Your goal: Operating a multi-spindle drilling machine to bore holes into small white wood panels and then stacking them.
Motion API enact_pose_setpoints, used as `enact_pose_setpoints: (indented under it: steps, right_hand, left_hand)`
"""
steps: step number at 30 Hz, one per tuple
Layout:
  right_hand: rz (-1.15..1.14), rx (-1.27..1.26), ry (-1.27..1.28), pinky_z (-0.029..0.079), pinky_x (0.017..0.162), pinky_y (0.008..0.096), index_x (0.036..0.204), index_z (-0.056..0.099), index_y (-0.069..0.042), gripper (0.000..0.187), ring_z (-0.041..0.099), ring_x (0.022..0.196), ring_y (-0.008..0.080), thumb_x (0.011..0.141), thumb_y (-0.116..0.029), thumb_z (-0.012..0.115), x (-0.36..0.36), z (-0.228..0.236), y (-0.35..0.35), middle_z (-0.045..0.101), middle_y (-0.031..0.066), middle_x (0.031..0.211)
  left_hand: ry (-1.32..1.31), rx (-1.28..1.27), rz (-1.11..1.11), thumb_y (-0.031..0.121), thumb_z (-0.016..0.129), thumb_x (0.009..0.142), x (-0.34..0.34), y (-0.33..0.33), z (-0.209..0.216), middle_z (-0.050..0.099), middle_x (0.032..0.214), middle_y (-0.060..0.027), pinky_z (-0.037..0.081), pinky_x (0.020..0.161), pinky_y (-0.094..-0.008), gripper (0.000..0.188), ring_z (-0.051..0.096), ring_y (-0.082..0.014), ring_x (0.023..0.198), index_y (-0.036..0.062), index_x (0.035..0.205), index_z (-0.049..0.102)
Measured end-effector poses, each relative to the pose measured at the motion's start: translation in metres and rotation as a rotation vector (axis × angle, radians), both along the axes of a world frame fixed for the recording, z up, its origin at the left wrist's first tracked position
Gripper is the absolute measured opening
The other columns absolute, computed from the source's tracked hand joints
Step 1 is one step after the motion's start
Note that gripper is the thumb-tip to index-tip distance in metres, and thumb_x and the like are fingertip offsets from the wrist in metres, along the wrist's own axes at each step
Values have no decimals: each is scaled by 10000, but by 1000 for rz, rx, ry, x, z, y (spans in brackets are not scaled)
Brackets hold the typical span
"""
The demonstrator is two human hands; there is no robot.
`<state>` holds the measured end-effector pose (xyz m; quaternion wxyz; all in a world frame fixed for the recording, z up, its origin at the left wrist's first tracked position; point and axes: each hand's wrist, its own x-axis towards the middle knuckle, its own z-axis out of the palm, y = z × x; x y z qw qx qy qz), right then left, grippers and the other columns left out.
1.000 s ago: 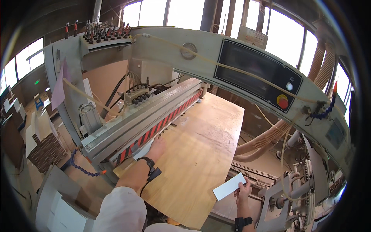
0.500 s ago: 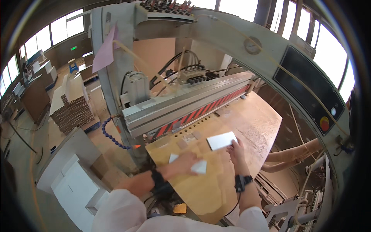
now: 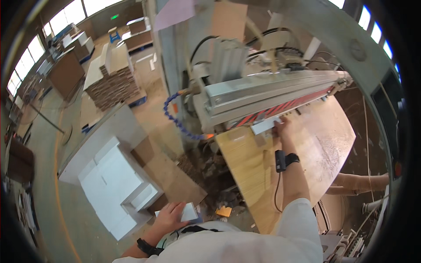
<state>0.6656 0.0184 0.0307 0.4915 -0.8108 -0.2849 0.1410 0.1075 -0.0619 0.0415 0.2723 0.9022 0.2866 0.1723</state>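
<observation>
Left hand (image 3: 170, 218): gripping white panel (image 3: 190, 212), beside stacked white boards (image 3: 105, 182) | Right hand (image 3: 283, 126): fingers at second white panel's (image 3: 263, 126) right end, clamped or resting unclear | second panel: on wooden tabletop (image 3: 247, 164), by striped guard (image 3: 294, 104)

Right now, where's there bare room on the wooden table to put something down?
Bare wooden table shows between its left edge and the black cable, and between the right forearm and the right edge. It's crowded along the striped beam, where the right hand touches a white strip.
</observation>
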Motion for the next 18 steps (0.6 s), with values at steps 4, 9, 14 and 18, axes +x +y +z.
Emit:
enact_pose_setpoints:
  steps: [4,9,14,18]
  right_hand:
    - [33,54,78,500,463,258,1082,497,-23,335,579,565,139,774,-81,617,-13,3,-2,575,79,779]
    - [10,143,132,439,408,222,1110,500,-59,255,531,485,107,868,-140,504,-1,6,-23,573,53,758]
    - [-152,302,339,391,367,209,1192,464,-116,325,466,431,84,876,-180,506,-53,22,-68,567,50,789]
    - [-330,370,145,372,356,203,1193,466,-82,367,459,421,76,852,-193,544,-66,24,-149,598,103,911]
  left_hand:
    - [90,50,103,273,725,599,-41,4,-13,515,1008,-127,458,700,-360,676,536,-281,827,56,1181,459]
    - [404,23,129,260,706,619,-62,44,-33,492,986,-171,481,658,-376,726,547,-300,799,92,1256,401]
    - [657,45,95,228,591,725,-65,87,-93,473,992,-187,479,626,-410,563,559,-324,777,100,1240,404]
    - [625,285,-10,112,549,715,-75,109,-134,483,1015,-100,438,733,-374,240,506,-277,879,89,949,596]
